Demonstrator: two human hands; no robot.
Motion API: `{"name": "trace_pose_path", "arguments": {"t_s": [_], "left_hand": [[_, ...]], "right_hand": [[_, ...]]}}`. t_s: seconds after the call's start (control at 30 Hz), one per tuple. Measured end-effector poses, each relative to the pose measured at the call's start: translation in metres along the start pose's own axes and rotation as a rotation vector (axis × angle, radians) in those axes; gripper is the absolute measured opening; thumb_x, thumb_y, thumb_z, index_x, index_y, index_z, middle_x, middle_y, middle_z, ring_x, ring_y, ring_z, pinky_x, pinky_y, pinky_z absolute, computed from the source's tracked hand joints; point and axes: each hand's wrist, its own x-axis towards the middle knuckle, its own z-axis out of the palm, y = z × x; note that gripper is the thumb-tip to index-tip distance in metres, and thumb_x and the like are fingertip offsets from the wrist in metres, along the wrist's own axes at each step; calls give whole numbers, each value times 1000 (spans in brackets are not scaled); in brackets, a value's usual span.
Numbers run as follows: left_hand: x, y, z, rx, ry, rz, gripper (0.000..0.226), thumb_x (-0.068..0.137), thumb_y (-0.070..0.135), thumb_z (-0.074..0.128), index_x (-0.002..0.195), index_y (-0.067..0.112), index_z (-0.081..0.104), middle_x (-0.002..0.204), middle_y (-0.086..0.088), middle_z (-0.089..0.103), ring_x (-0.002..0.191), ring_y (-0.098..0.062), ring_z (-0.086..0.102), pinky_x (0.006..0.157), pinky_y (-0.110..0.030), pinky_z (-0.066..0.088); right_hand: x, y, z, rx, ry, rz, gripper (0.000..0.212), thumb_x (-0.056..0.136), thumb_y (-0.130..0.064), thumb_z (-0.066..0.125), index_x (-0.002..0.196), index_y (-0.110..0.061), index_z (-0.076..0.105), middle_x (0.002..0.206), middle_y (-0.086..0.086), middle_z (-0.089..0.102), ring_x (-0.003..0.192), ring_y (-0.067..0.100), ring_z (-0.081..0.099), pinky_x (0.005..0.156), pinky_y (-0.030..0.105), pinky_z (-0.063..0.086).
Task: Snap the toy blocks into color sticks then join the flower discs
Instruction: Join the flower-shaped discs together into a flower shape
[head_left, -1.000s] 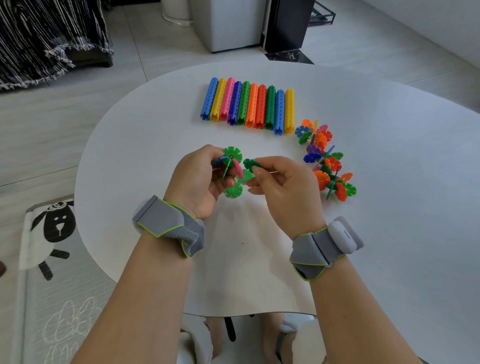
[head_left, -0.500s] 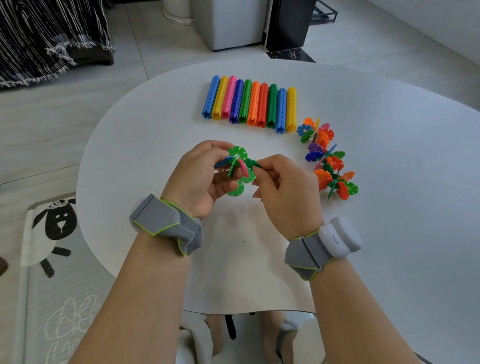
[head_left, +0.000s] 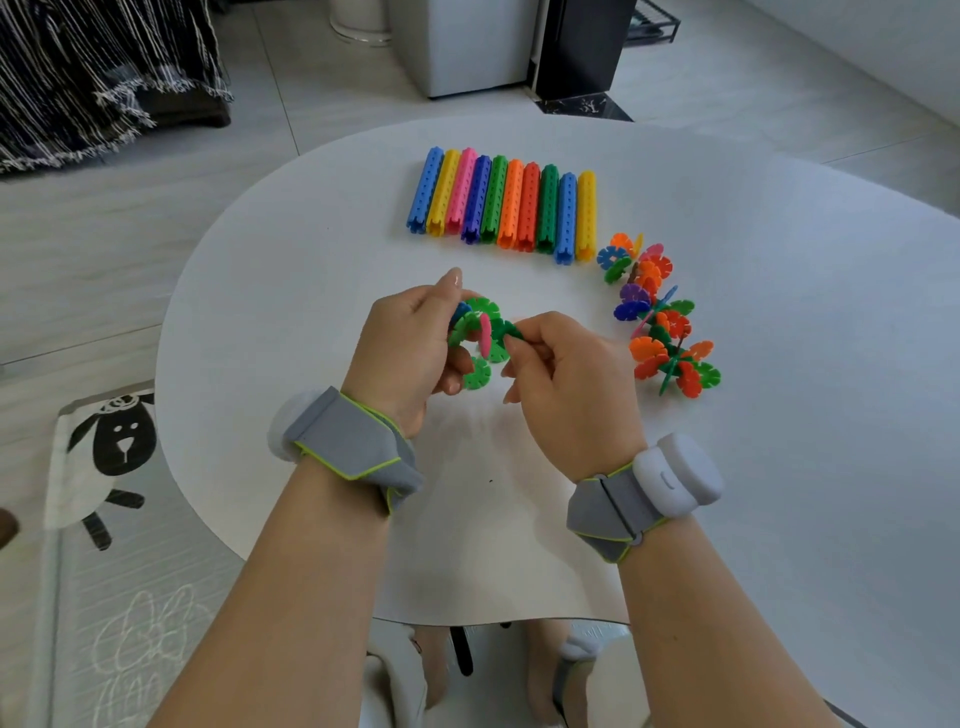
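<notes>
Left hand is clasping the disc cluster, right hand is pinching a green disc; I'd be lining slots up squarely.

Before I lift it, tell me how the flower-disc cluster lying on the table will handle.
The flower-disc cluster likely feels light: thin plastic discs. Its long slotted chain may pop apart if lifted by one end. Discs jutting all ways should stop rolling.

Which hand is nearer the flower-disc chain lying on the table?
Right. The right hand sits just left of the flower-disc chain, not touching it; the left hand is farther left, beyond the green disc cluster both hands hold.
</notes>
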Motion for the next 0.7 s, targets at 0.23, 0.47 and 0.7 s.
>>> {"name": "trace_pose_path", "arguments": {"t_s": [0.23,0.47,0.7], "left_hand": [[6,-10,6,222,134,258,37,94,31,45,81,3,65,58,-4,54,51,-21,42,54,-33,36],[7,-14,5,263,82,273,32,92,21,43,83,4,69,58,0,53,52,-16,43,52,-25,32],[5,-16,4,300,61,273,47,78,37,38,82,-2,66,61,-12,51,58,-24,40,56,-35,34]], "right_hand": [[-1,-11,9,12,48,27,15,92,-13,51,86,-3,61,68,10,65,59,29,62,58,45,52],[-5,-11,12,-13,46,26,27,88,-23,42,84,-3,59,67,11,62,57,31,61,55,45,52],[-7,-15,13,-46,67,12,27,88,-22,42,83,-2,60,66,10,63,55,30,62,53,43,51]]}}
